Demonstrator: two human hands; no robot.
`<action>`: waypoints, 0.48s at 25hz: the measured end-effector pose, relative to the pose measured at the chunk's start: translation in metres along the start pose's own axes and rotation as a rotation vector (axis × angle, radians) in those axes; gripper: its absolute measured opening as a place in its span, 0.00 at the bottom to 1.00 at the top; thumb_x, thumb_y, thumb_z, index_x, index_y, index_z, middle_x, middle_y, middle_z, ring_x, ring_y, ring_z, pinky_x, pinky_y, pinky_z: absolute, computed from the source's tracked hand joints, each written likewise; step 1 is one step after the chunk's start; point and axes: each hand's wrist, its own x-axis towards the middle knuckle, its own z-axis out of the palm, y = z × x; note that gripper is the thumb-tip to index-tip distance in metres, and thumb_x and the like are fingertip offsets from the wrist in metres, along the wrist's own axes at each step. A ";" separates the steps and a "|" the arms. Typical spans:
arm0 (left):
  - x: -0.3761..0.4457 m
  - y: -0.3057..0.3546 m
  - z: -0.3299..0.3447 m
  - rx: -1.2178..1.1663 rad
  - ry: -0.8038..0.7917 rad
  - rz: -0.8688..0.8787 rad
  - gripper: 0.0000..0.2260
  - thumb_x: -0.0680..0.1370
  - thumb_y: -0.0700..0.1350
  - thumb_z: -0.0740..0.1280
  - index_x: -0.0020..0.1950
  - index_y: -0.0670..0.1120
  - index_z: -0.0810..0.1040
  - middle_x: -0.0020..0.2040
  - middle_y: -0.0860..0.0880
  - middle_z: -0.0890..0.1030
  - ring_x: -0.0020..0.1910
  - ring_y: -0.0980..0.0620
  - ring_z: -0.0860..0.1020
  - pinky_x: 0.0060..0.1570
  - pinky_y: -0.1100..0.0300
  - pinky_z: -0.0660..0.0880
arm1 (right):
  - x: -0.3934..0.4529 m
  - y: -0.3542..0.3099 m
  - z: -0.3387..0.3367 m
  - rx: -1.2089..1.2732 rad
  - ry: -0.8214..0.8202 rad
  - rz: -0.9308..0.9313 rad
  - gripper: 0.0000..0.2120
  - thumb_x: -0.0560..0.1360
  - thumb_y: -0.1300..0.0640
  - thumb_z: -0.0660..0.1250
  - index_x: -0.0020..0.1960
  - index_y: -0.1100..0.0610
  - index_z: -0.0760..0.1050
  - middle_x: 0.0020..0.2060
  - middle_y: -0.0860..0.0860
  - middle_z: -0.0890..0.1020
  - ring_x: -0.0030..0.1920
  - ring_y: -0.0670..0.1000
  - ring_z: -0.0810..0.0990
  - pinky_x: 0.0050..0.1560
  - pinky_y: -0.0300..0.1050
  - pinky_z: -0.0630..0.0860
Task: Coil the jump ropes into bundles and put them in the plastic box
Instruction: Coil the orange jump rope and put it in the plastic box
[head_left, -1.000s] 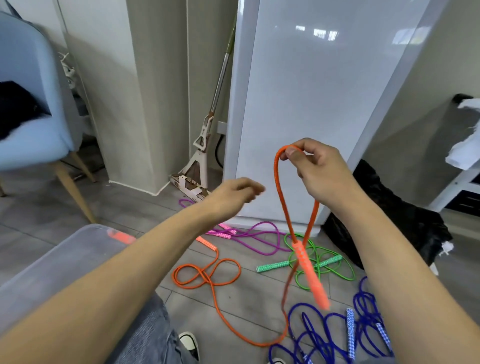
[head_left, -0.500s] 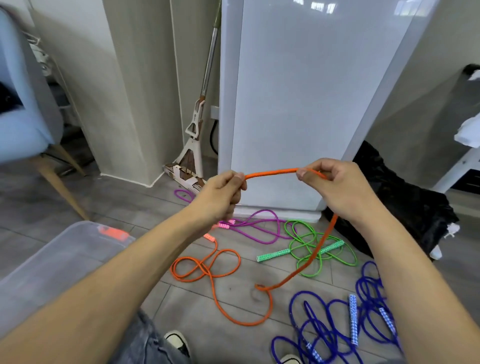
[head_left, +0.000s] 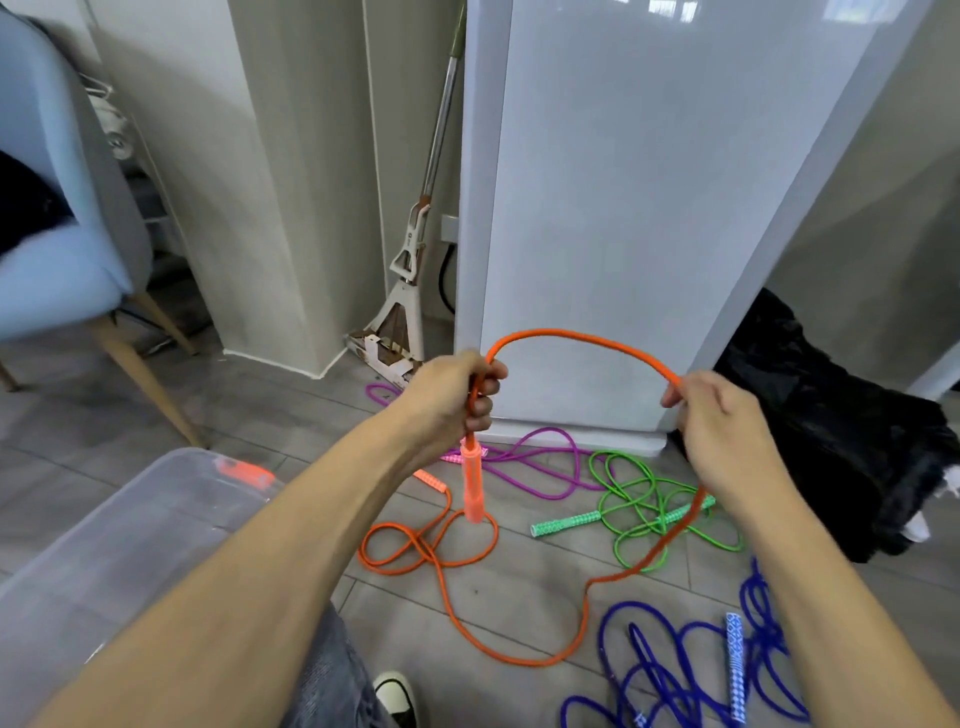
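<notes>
The left hand is closed around the orange jump rope just above one handle, which dangles at centre frame. The right hand pinches the same cord further along, an arc spanning between them. Coiling looks barely begun: most of the orange cord trails on the floor, and the purple rope, green rope and blue rope lie loose. The plastic box, lower left, sits lidded.

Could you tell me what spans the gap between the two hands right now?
In the head view, an arch of the orange jump rope runs from the left hand across to the right hand; nothing else is held between them.
</notes>
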 end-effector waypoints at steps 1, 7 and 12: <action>-0.005 -0.002 0.006 0.054 -0.053 0.016 0.11 0.81 0.39 0.57 0.44 0.41 0.76 0.30 0.49 0.69 0.26 0.54 0.66 0.26 0.62 0.60 | -0.004 -0.006 0.008 0.095 0.004 0.009 0.13 0.80 0.59 0.57 0.40 0.54 0.74 0.24 0.49 0.69 0.26 0.51 0.65 0.31 0.45 0.61; -0.021 -0.017 0.034 0.307 -0.082 0.143 0.11 0.83 0.46 0.62 0.58 0.45 0.83 0.42 0.47 0.81 0.34 0.53 0.76 0.33 0.61 0.72 | -0.032 -0.029 0.043 -0.020 -0.063 -0.157 0.08 0.83 0.51 0.57 0.49 0.49 0.73 0.31 0.45 0.76 0.32 0.51 0.74 0.36 0.49 0.71; -0.018 -0.018 0.037 0.196 -0.069 0.156 0.09 0.81 0.47 0.66 0.48 0.46 0.85 0.35 0.49 0.79 0.33 0.54 0.73 0.27 0.65 0.69 | -0.043 -0.039 0.059 -0.076 -0.147 -0.215 0.08 0.83 0.49 0.58 0.47 0.45 0.72 0.36 0.44 0.81 0.40 0.50 0.78 0.39 0.49 0.71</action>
